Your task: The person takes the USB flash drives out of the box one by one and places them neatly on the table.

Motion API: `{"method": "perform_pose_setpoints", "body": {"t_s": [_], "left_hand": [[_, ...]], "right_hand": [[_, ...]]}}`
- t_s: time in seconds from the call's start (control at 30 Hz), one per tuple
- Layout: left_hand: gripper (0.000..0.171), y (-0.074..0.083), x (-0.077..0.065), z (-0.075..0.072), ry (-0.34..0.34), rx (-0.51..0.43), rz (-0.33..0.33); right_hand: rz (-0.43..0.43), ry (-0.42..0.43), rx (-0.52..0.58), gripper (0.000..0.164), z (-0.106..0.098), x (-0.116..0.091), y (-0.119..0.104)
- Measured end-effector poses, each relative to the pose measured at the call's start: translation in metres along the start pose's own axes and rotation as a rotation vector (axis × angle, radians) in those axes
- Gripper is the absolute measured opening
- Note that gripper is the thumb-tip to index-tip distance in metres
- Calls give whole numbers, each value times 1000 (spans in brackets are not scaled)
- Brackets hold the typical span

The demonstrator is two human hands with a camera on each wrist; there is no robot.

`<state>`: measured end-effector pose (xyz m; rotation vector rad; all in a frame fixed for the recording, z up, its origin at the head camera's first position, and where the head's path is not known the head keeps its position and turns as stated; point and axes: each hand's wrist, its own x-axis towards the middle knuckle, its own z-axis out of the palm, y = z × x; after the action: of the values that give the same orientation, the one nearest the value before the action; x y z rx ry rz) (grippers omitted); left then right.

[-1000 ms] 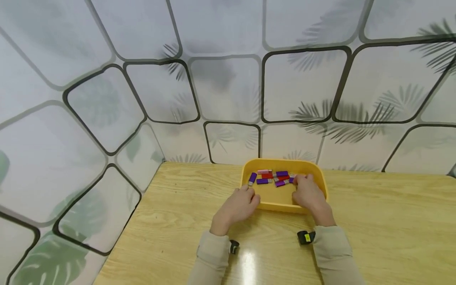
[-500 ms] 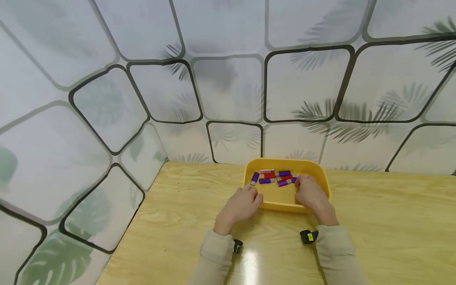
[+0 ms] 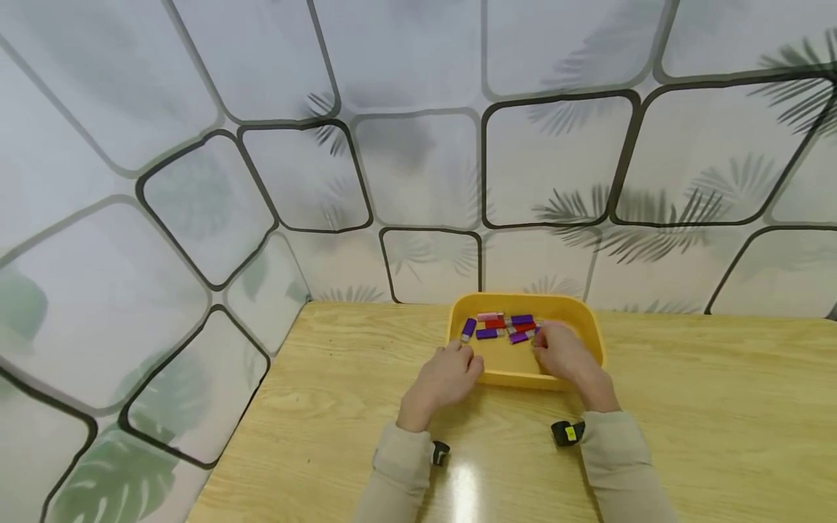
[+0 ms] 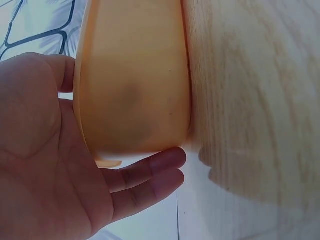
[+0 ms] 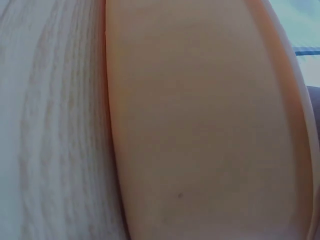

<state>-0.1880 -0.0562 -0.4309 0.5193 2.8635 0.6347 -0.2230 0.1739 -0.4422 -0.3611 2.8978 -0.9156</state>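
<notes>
A yellow plastic tray [image 3: 516, 378] rests on the table against the back wall. Inside it lie several USB flash drives: a pink one [image 3: 489, 317], red ones, and purple ones such as the left purple drive [image 3: 468, 329]. My left hand [image 3: 447, 374] grips the tray's front left corner; in the left wrist view two fingers [image 4: 155, 180] lie along the outer end wall and the others go over the rim. My right hand [image 3: 567, 356] reaches into the tray's right side, its curled fingertips pinching a mostly hidden purple USB flash drive [image 3: 538, 331]. The right wrist view shows only the tray's outer wall.
The light wooden table [image 3: 340, 392] runs out to both sides and in front of the tray. Behind it stands a patterned fabric wall [image 3: 418, 167], with another panel at the left. Black wrist cameras sit beside both sleeves.
My right fingertips have shifted slightly left over the purple USB flash drive, covering more of it. My left hand stays on the tray corner. The head view has shifted a little.
</notes>
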Motion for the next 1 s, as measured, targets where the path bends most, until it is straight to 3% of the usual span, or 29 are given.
{"method": "perform_pose_setpoints", "body": {"t_s": [0.13,0.23,0.43,0.73,1.0], "left_hand": [[38,4,5,1,15,14,24],[38,5,7,1,20,24,39],[36,-1,3,2,25,10,7],[36,-8,5,0,59,5,20],[34,-3,0,5,44,-1,35]], "right_hand": [[-12,124,52,9,-8,-3,0],[-6,213,124,18,-15,-8,-5],[-36,320,195,22,-26,-25,-19],[-5,227,194,39,-34,-47,-22],[21,232,140,38,-33,-54,-24]]}}
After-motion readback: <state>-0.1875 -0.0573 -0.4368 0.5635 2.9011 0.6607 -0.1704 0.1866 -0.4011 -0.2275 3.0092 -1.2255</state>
